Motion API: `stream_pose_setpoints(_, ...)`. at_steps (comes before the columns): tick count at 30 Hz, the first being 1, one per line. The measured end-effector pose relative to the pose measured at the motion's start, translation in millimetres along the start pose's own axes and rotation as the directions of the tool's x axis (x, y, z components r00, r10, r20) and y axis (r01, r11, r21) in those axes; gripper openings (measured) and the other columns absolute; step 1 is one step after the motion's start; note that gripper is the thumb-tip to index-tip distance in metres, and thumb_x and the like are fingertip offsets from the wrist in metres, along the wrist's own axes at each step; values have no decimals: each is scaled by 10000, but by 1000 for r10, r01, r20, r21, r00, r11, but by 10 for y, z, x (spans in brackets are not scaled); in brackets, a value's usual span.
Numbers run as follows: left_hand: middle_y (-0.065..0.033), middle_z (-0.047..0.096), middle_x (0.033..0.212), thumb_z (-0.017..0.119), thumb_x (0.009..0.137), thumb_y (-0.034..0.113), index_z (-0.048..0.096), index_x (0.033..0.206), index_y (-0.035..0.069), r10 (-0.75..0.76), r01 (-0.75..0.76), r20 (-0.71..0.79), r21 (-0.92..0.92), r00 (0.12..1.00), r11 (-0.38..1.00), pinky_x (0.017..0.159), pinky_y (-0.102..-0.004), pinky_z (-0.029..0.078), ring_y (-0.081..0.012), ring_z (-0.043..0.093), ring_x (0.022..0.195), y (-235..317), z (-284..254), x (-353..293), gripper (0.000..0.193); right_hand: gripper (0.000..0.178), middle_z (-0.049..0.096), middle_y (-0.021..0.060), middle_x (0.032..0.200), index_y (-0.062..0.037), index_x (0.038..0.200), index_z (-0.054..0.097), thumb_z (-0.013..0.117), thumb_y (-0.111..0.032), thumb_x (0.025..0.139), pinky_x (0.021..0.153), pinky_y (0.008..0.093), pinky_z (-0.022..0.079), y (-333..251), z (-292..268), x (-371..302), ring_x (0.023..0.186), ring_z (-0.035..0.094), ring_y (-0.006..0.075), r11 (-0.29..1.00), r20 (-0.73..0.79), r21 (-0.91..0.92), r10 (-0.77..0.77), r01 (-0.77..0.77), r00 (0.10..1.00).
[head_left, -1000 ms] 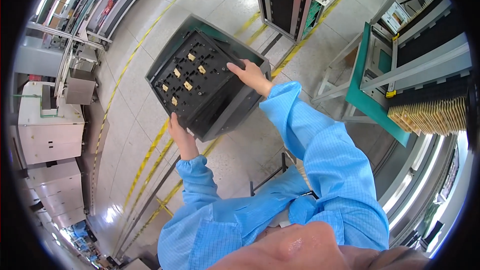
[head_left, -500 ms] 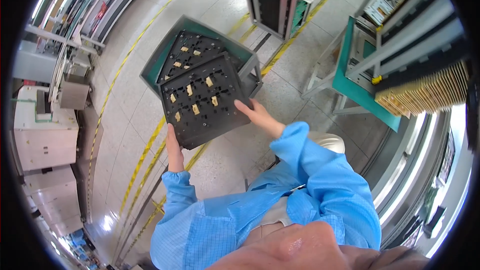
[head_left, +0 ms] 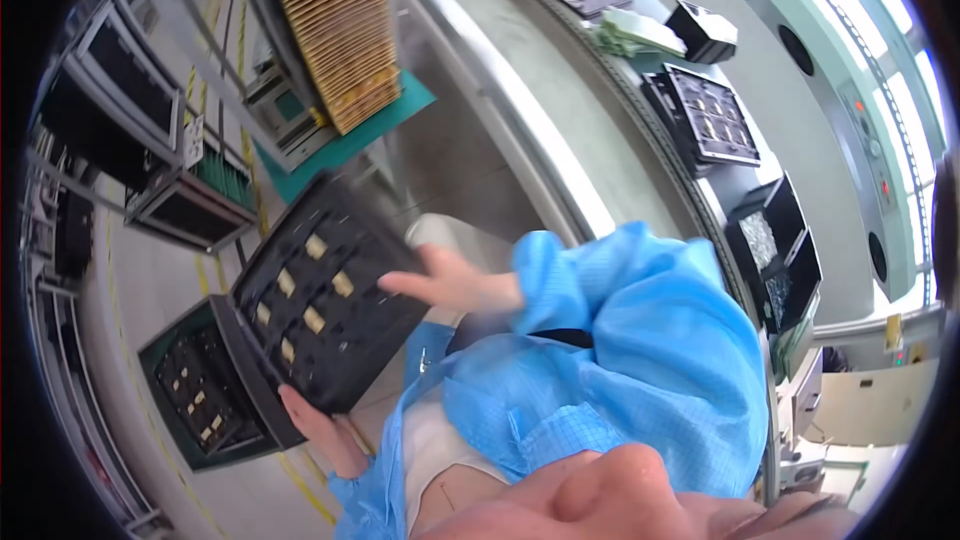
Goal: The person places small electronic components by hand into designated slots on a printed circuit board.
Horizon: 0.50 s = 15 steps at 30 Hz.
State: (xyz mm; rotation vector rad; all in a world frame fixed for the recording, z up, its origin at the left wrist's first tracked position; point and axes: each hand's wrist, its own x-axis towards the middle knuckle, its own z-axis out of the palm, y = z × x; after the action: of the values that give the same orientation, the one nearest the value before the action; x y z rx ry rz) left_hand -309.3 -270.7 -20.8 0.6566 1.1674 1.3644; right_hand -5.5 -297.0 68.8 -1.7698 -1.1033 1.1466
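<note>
Between my two hands is a black tray (head_left: 375, 325) carrying several small cream pieces (head_left: 314, 319). My left hand (head_left: 318, 427) grips its near left edge. At the opposite edge, my right hand (head_left: 445, 280) has its thumb over the rim; its other fingers are blurred or hidden under the tray. The tray is tilted and partly smeared by motion. Just left of it stands an open grey bin (head_left: 232, 365), in which another black tray (head_left: 205, 380) lies with similar cream pieces.
A rack of stacked tan boards (head_left: 335, 30) stands ahead beside a green-topped stand (head_left: 415, 100). To the right runs a long metal-edged conveyor (head_left: 520, 50). Beyond it are a loaded black tray (head_left: 712, 115), a black parts box (head_left: 770, 250) and a green cloth (head_left: 635, 33).
My view has swung right toward the conveyor. The held tray has come away from over the bin, which now shows at its left with the other tray inside.
</note>
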Motion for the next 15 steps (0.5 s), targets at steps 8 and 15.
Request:
stream_pose_setpoints(8,-106,625,1175,576,993,367,486,1378,-16,31,-333,723,280,690,900,925,-297,458,-162,576,1066,-184,2786,-308,551,589,680,108,1073,102,1145,617,670,-440,920,878,278,485,507,-1976,-1398,1002,632,165,941,-702,275,56,198,710)
stream_pose_setpoints(15,-187,667,1106,683,811,619,507,1340,-11,-115,-165,879,213,463,963,870,-362,494,-271,646,1002,-1104,4990,-1582,841,535,700,49,1016,-69,1086,671,557,-571,939,820,350,509,862,-4057,-2381,919,655,170,930,-778,347,212,123,591)
